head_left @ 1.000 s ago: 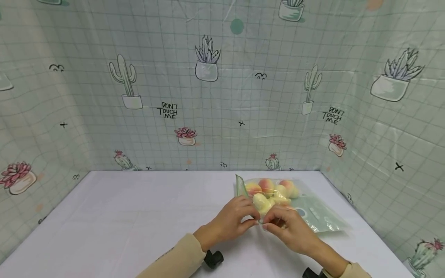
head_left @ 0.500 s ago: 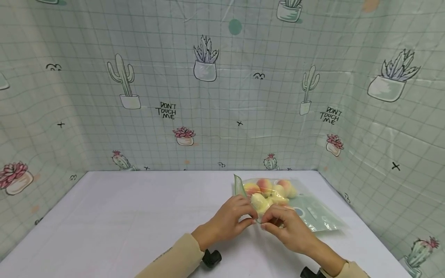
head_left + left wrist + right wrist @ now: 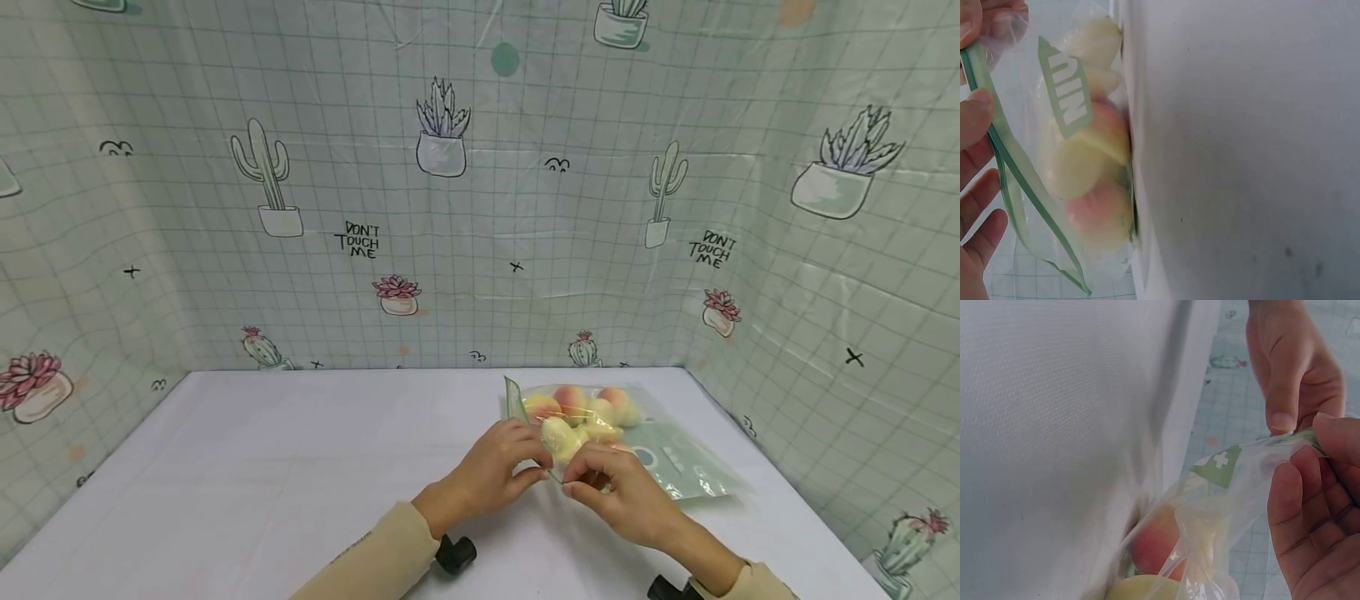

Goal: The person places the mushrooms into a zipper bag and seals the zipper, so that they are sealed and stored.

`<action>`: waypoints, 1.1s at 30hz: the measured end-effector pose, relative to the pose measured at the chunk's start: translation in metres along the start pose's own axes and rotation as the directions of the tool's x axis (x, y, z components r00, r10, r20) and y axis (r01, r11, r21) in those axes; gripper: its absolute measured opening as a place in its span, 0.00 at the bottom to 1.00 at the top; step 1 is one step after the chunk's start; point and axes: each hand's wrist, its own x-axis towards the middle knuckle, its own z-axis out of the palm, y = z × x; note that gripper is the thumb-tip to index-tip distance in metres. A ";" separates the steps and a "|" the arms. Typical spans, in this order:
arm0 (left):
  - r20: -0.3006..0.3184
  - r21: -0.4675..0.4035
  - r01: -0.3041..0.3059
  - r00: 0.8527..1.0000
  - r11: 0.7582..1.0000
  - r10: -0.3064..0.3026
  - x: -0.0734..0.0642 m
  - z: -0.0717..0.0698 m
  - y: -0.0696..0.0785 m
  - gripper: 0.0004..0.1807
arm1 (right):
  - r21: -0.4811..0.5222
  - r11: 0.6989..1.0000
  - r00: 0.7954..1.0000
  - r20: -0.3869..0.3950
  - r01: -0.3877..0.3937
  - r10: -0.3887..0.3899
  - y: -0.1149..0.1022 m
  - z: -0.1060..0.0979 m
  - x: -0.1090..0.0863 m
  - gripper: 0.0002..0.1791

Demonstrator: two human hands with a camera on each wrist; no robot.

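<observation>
A clear zip bag [image 3: 678, 454] with a green zip strip lies at the right of the table, its mouth toward the left. Inside it are several peach-like fruits [image 3: 572, 402] and pale yellow ones [image 3: 558, 435]. My left hand [image 3: 487, 471] pinches the zip strip [image 3: 1029, 184] between thumb and fingers, a little in from the near corner. At that corner my right hand [image 3: 626, 492] pinches the strip's end with thumb and forefinger. Beyond my left hand, the strip's two edges stand apart in the left wrist view. A green printed label [image 3: 1219, 467] shows on the bag.
The white table [image 3: 262, 483] ends at a backdrop [image 3: 480, 208] printed with cacti and grid lines, which also rises along both sides. Black wrist camera mounts [image 3: 455, 554] sit below each wrist, close over the table.
My left hand has slid slightly left along the zip strip, so the gap between the two hands' fingertips is wider. My right hand keeps its pinch at the corner.
</observation>
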 end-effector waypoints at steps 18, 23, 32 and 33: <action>-0.014 -0.003 0.038 0.999 0.999 -0.038 -0.001 0.004 -0.011 0.06 | 0.018 1.000 1.000 0.015 -0.005 0.005 0.002 0.000 -0.001 0.13; -0.010 0.000 0.040 0.999 0.999 -0.040 -0.002 0.005 -0.012 0.06 | 0.021 1.000 1.000 0.019 -0.011 0.011 0.002 0.000 -0.001 0.13; 0.006 -0.011 0.072 0.997 0.997 -0.072 -0.005 0.004 -0.014 0.06 | 0.052 0.998 0.999 0.045 -0.019 0.016 0.003 0.000 -0.002 0.12; 0.007 -0.011 0.072 0.997 0.997 -0.072 -0.005 0.004 -0.014 0.06 | 0.056 0.998 0.999 0.049 -0.020 0.018 0.003 0.000 -0.002 0.12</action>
